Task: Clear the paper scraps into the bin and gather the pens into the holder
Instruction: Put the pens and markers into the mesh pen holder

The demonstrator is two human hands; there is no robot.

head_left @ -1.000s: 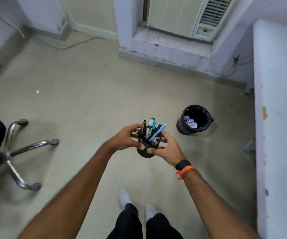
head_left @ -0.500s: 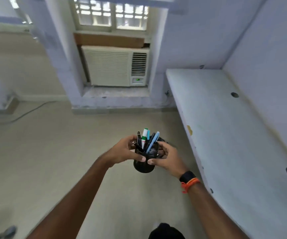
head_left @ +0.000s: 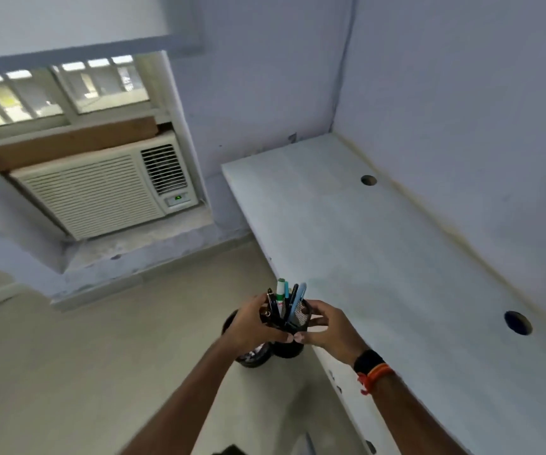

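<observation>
You hold one black mesh pen holder (head_left: 294, 326) up in front of you with both hands, above the floor (head_left: 84, 356) and just beside the near edge of the long white desk (head_left: 363, 244). Your left hand (head_left: 251, 325) wraps the holder's left side, fingers curled around the far wall and thumb across the front; your right hand (head_left: 332, 330) closes on the right side the same way, and the two thumb tips nearly meet at the front. Five pens (head_left: 286, 302) stand in the holder, tips or caps pointing up: one black with a clip at the left, one white with a green cap, one teal, one dark, and one pale blue at the right, though blur makes the count a little uncertain. One black bin (head_left: 253, 354) sits on the floor directly below your hands, mostly hidden by them, with something pale showing inside. The desk top shows two round cable holes (head_left: 368, 180). One window air conditioner (head_left: 100, 192) sits in the wall at the left. On your right wrist you wear one black band (head_left: 368, 360) and one orange thread
</observation>
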